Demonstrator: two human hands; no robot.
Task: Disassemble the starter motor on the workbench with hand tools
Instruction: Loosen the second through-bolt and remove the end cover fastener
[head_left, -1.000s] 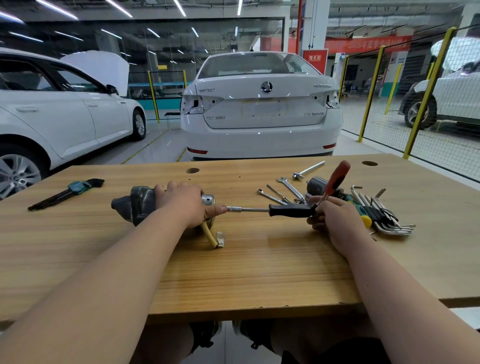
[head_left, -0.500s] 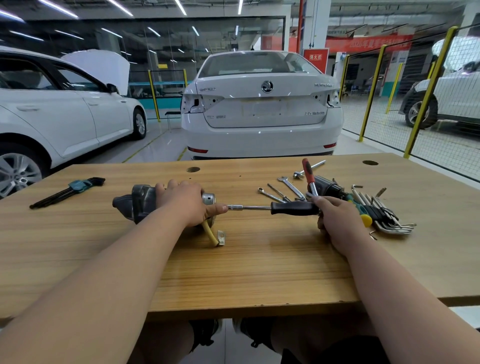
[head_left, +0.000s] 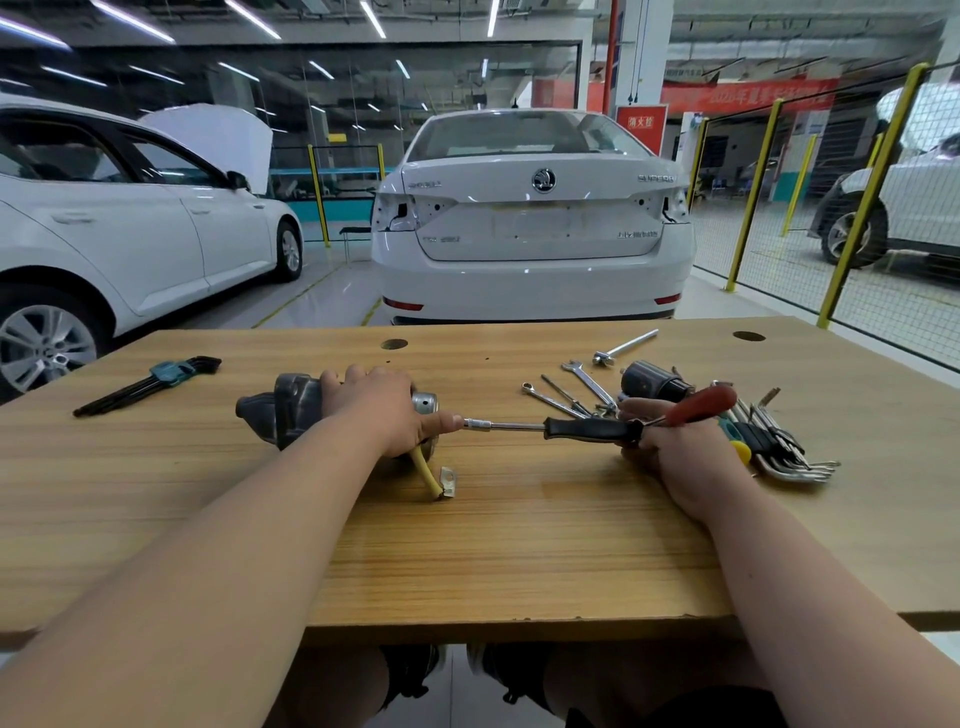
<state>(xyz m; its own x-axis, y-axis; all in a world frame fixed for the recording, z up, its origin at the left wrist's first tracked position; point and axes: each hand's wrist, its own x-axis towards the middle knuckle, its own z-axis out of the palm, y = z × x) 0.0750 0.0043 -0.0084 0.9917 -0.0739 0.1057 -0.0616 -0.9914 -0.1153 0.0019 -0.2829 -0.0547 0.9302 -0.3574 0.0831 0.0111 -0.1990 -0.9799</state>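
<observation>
The grey starter motor lies on its side on the wooden workbench. My left hand grips its body, thumb pointing at the tool tip. A yellow cable with a metal lug hangs from under that hand. My right hand holds a black-handled socket driver, its steel shaft aimed horizontally at the motor's end. A red-handled ratchet sticks out from the same hand, angled up to the right.
Several wrenches and a dark cylindrical part lie behind the right hand. Hex key sets sit at the right and far left. An extension bar lies near the back edge. White cars stand beyond.
The red handle swung from leaning right to upright, then back down to the right. The left hand and motor stayed put.
</observation>
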